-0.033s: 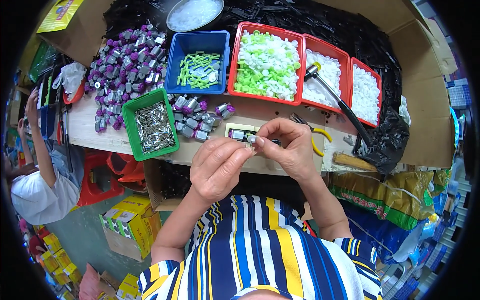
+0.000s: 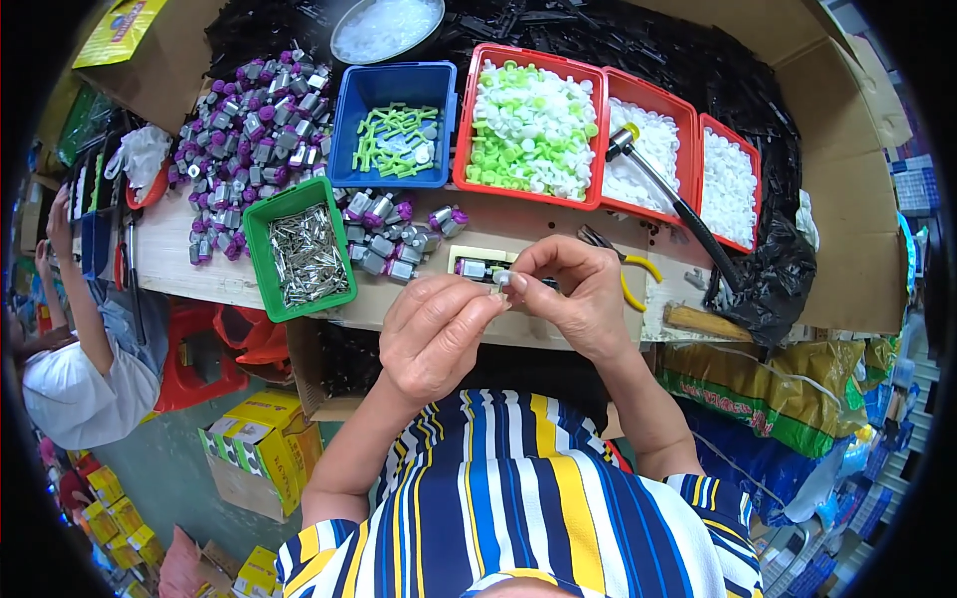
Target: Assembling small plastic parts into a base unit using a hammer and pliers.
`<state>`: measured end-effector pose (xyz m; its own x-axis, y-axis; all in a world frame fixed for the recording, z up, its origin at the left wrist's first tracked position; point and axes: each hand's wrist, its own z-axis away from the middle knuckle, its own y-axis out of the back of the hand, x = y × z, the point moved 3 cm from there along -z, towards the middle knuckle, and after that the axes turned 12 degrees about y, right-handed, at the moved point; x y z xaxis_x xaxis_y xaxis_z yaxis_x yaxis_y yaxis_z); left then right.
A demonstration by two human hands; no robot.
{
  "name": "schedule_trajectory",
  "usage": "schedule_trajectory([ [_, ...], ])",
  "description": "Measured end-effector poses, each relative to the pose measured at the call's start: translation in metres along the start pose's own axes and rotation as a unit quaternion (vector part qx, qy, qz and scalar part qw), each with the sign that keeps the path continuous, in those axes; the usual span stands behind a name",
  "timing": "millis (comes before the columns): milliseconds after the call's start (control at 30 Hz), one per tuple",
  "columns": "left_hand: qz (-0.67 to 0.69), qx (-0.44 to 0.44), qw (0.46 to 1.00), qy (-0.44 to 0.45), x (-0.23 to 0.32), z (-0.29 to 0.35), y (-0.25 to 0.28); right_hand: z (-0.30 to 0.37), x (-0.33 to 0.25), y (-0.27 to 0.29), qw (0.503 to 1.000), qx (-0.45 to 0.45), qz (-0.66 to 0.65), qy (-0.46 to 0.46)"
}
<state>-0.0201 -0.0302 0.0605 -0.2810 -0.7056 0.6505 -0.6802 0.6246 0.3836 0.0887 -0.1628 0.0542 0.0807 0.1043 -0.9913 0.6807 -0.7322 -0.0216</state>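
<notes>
Head view: a small white piece (image 2: 503,278) is pinched in the fingertips of the right hand (image 2: 578,294), just beside a purple-ended motor (image 2: 471,268); the left hand (image 2: 434,334) is drawn narrow against it, though whether anything is gripped there cannot be told. With so little surface held, the piece could be dropped by one slip.

The tiny piece (image 2: 503,278) is whitish, piled parts (image 2: 261,132) purple and grey, the shirt (image 2: 518,498) striped.

Print on yel. box (image 2: 118,33) & gold-grn sack (image 2: 763,384), too sm. to read
</notes>
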Motion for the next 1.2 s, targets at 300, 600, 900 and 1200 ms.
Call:
schedule_trajectory([
  [300, -0.01, -0.014, 1.0, -0.011, -0.001, 0.003, -0.006, 0.006, 0.003, 0.002, 1.0, 0.022, -0.017, -0.005],
  [600, 0.145, -0.028, 0.965, 0.215, -0.018, 0.006, -0.006, 0.01, 0.002, -0.002, 0.998, 0.0, -0.066, 0.012],
  [900, 0.587, -0.095, 0.629, 0.501, -0.039, 0.027, -0.026, 0.006, 0.003, -0.001, 0.998, -0.027, -0.042, 0.047],
  [1200, 0.534, -0.145, 0.652, 0.519, -0.036, 0.021, -0.026, 0.01, -0.005, 0.006, 0.98, -0.05, 0.11, 0.159],
])
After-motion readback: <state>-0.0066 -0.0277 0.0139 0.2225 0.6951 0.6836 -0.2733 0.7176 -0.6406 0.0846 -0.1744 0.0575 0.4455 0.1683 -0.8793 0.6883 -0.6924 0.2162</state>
